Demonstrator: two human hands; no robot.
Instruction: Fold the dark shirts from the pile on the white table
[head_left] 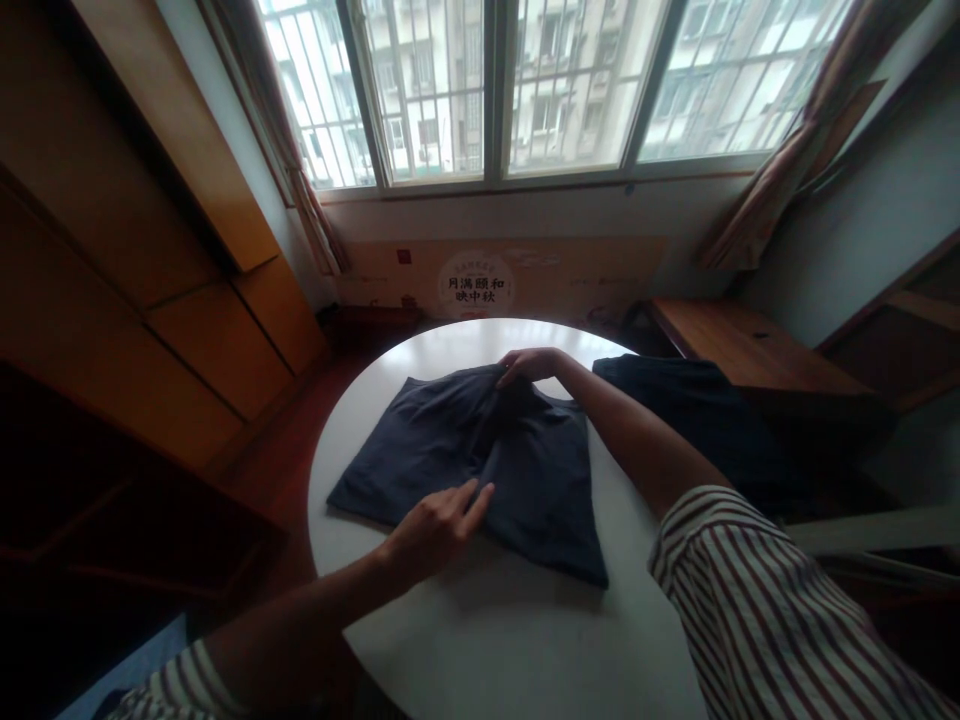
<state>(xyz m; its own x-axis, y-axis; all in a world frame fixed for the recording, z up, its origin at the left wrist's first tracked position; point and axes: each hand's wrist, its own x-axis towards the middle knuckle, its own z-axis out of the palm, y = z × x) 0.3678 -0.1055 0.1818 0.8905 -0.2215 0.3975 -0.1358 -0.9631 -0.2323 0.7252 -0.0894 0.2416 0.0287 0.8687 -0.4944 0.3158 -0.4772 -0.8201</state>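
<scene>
A dark navy garment (pixel 420 440) lies spread on the round white table (pixel 525 650), wider at its near edge than at its far edge. Whether it is a top or a pair of shorts I cannot tell. A raised fold runs down its middle. My right hand (pixel 534 366) reaches across to the far edge, its fingers closed on the cloth there. At the near edge, my left hand (pixel 442 520) pinches the lower end of the fold between its fingers. Part of the near edge is hidden behind my left hand.
Another dark cloth (pixel 675 400) lies at the table's right edge. Beyond it stands a wooden desk (pixel 750 340). Wooden cabinets (pixel 202 340) line the left side, and a barred window (pixel 495 90) with curtains (pixel 795 170) is ahead.
</scene>
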